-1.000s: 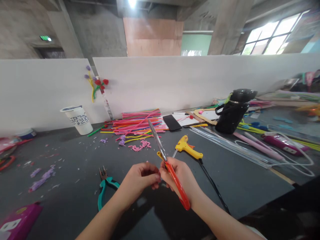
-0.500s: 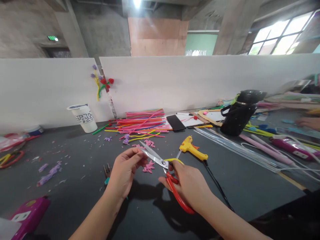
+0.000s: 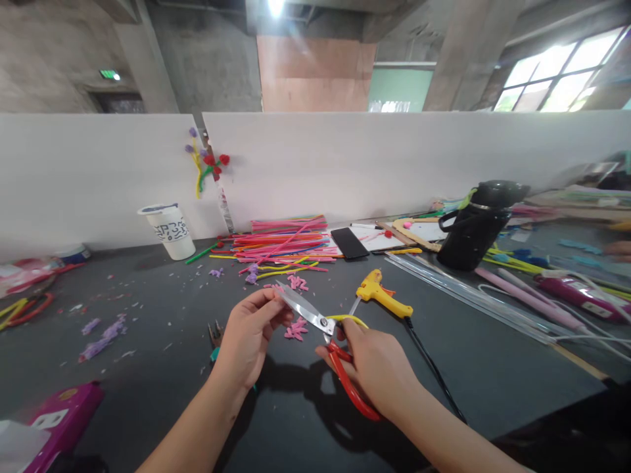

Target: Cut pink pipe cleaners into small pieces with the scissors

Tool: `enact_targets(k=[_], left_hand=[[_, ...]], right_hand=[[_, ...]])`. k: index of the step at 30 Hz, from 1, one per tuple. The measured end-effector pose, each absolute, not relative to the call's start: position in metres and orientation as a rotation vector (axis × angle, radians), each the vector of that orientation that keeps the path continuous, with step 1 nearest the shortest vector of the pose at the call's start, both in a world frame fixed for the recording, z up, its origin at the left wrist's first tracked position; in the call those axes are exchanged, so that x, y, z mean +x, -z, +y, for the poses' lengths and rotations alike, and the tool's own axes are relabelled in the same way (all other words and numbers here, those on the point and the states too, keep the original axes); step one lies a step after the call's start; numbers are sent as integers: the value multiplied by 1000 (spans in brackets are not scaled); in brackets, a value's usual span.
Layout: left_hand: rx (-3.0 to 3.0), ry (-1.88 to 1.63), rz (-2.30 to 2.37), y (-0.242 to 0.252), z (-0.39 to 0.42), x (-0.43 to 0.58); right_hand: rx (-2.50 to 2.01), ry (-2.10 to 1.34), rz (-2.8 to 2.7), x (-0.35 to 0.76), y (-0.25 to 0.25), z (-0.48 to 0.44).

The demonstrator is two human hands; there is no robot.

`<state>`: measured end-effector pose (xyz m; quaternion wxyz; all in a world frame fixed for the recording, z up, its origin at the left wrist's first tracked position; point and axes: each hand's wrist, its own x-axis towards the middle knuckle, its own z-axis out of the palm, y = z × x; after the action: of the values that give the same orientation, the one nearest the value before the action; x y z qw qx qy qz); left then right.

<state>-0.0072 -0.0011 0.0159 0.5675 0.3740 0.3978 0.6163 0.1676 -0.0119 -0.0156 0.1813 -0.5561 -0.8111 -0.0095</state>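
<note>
My right hand [image 3: 377,358] grips red-handled scissors [image 3: 303,305], their blades nearly together and pointing up and left. The blade tips reach the fingertips of my left hand [image 3: 254,335], which is closed in a pinch. Whatever lies between those fingers is too small or hidden to make out. A yellow fuzzy stem [image 3: 357,321] shows beside my right fingers; I cannot tell whether they hold it. Short pink fuzzy pieces [image 3: 296,330] lie on the table just past the blades, with more pink pieces [image 3: 298,282] behind. Pliers [image 3: 215,334] rest partly hidden left of my left wrist.
A yellow glue gun [image 3: 384,293] lies to the right, its black cord trailing forward. Pink chenille stems [image 3: 280,240], a phone [image 3: 349,243], a white cup [image 3: 170,231] and a black jug [image 3: 478,226] line the back. Purple scraps [image 3: 103,338] are at left. Another person's hand shows far right.
The scissor blades have come closer together between my hands. The whole view has shifted slightly; both hands stay in nearly the same place.
</note>
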Motion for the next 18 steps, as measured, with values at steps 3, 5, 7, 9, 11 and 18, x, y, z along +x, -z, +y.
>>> enact_targets(k=[3,5,7,9,11,18], left_hand=[[885,-1450,919,-15,0,-8],[889,-1453,905,-14,0,-8],[888,-1454,901,-14,0,-8],[888,-1453,901,-14,0,-8],[885,-1450,899,-14,-1,-8],[879,-1457,894,-14,0,-9]], right_hand=[[-1568,64,-2298,168,15,-12],[-1571,86,-2307,168,15,-12],[-1573,97,-2309,168,14,-12],[-1574,98,-2311,168,15,-12],[-1572,97,-2312,168,15,-12],[-1571,117,-2312,167,15,-13]])
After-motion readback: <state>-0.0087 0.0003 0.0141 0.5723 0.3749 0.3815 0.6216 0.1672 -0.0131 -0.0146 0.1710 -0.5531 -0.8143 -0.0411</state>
